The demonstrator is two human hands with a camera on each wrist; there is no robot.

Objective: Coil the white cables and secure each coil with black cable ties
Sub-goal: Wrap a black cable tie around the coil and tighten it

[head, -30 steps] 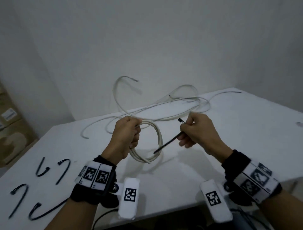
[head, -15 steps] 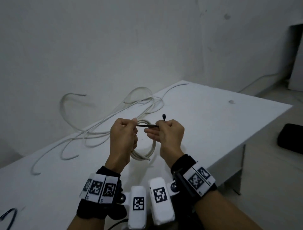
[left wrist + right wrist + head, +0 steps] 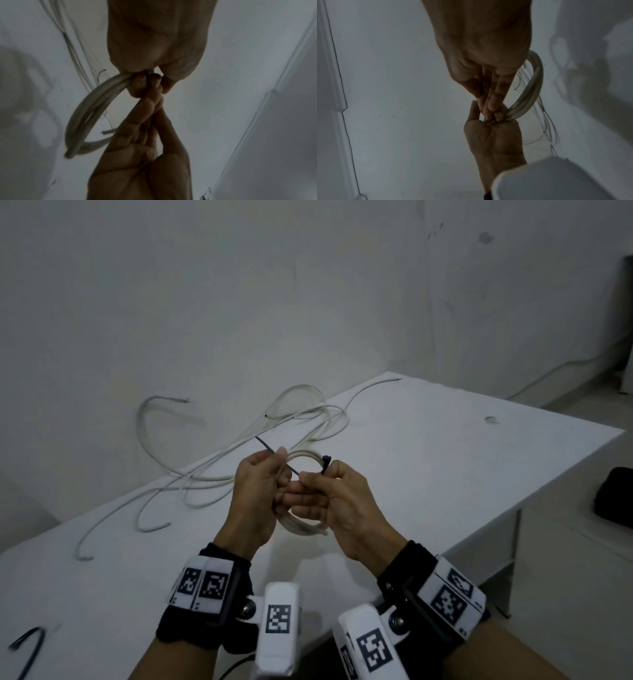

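Above the white table (image 3: 445, 457), my left hand (image 3: 274, 467) grips a small coil of white cable (image 3: 303, 454) and pinches the tail of a black cable tie (image 3: 265, 444) between thumb and forefinger. My right hand (image 3: 315, 477) pinches the same tie close to its head, which sits against the top of the coil. In the left wrist view the coil (image 3: 85, 115) hangs from my curled left fingers (image 3: 137, 83), and the right hand's fingers meet them from below. The right wrist view has the coil (image 3: 534, 86) behind both hands; the tie is hidden there.
Several loose white cables (image 3: 138, 422) sprawl over the table behind the hands, one loop rising against the wall. A spare black tie (image 3: 34, 642) lies at the near left. The table's edge runs close on the right, with a black object (image 3: 616, 498) on the floor beyond.
My hands have come together at the coil. The tie, held apart from the coil a second ago, now lies across it with its tail through my left fingers. My head has turned right.
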